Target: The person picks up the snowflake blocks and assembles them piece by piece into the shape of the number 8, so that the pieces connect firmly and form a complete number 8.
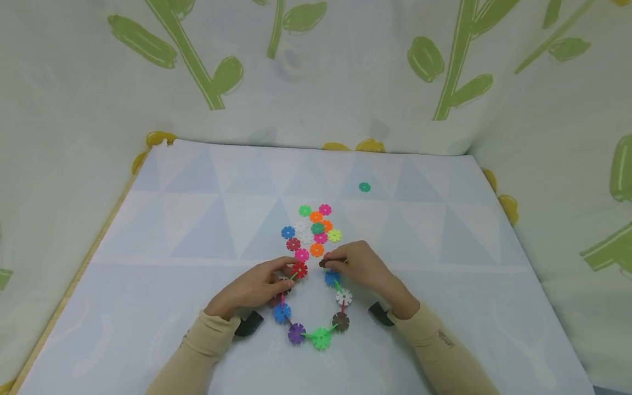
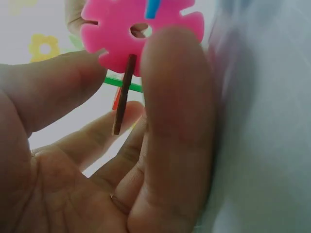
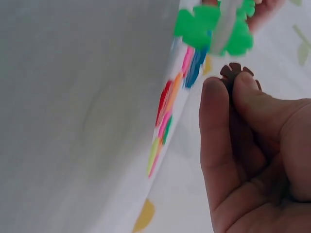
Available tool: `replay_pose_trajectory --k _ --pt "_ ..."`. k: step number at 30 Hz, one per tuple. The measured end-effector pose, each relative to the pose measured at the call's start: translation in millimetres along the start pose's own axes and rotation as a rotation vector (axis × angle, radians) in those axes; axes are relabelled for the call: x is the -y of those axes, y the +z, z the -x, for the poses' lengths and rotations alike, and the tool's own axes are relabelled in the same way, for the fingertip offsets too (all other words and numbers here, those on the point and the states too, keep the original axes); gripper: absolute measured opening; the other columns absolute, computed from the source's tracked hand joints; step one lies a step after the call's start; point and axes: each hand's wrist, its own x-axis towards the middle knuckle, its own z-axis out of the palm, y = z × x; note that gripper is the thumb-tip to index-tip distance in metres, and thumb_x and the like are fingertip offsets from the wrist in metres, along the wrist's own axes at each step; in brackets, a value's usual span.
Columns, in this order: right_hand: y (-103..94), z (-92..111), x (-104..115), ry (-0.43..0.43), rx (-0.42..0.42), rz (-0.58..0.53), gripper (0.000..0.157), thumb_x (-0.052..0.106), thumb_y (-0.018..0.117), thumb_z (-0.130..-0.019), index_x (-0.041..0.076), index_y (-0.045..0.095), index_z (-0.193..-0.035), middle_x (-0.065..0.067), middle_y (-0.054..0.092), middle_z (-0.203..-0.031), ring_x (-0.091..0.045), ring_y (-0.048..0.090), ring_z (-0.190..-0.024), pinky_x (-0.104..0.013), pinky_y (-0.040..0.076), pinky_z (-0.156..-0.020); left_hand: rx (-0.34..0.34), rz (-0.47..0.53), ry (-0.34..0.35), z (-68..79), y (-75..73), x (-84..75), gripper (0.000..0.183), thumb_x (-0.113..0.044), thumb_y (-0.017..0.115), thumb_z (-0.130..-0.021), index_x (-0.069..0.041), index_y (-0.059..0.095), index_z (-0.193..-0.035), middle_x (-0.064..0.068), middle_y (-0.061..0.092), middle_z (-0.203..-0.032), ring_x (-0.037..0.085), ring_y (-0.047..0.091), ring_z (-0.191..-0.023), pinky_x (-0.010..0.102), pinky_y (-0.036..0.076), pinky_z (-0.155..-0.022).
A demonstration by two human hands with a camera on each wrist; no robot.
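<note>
Notched plastic discs are slotted together into a curved chain, with a green disc (image 1: 321,338) and a purple disc (image 1: 297,333) at its near side. My left hand (image 1: 259,284) holds the chain's left end, close to a red disc (image 1: 299,270). In the left wrist view, thumb and fingers surround a pink disc (image 2: 114,31) that has a brown disc (image 2: 123,99) slotted into it. A loose brown disc (image 3: 230,74) is pinched between the thumb and forefinger of my right hand (image 1: 362,267). That hand hovers by the chain's blue disc (image 1: 332,278) at the right end.
Beyond the hands lies a cluster of loose discs, including an orange disc (image 1: 316,250), a yellow disc (image 1: 334,236) and several white ones. One green disc (image 1: 364,187) sits apart, farther back on the patterned table (image 1: 424,219). A leaf-printed curtain (image 1: 316,99) borders the table.
</note>
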Motion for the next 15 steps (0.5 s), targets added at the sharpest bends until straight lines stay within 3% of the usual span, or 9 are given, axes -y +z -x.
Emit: replay_pose_trajectory --k 6,15 --pt "11.1 -7.3 12.4 -0.024 -0.003 0.062 0.014 0.017 0.075 -0.092 0.016 0.082 -0.105 0.002 0.08 -0.099 -0.013 0.073 -0.09 -0.027 0.059 -0.08 -0.003 -0.036 0.008 -1.0 -1.1 1.0 0.057 -0.027 0.066 -0.1 -0.022 0.044 -0.153 0.012 0.062 -0.133 0.011 0.067 -0.086 0.032 0.053 -0.08" --pt "16.7 -11.6 17.6 -0.069 0.004 0.117 0.015 0.017 0.077 -0.091 0.014 0.082 -0.105 0.002 0.08 -0.097 -0.011 0.073 -0.088 -0.023 0.058 -0.077 0.008 0.017 0.028 -0.5 -1.3 1.6 0.058 -0.021 0.066 -0.1 -0.017 0.044 -0.154 0.016 0.06 -0.131 0.013 0.066 -0.071 0.03 0.055 -0.073"
